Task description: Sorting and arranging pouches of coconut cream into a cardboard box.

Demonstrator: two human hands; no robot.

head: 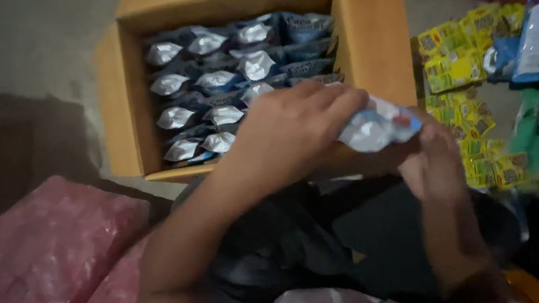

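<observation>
1. Hands meeting just in front of the cardboard box (371, 38), both on one small blue-and-white sachet (378, 127).
2. Left hand (294, 132) over the sachet, fingers curled around its near end.
3. Right hand (433, 163) beneath, blurred; fingers apparently pinching the sachet's far end.
4. Box open, packed with rows of matching sachets (217, 79).
5. Yellow packets (456, 69) heaped to the right; pink wrapped bundles (39, 266) lower left.

Pink wrapped bundles (46, 265) lower left — yellow sachets (456, 69) + green packs (531, 135) at right.
</observation>
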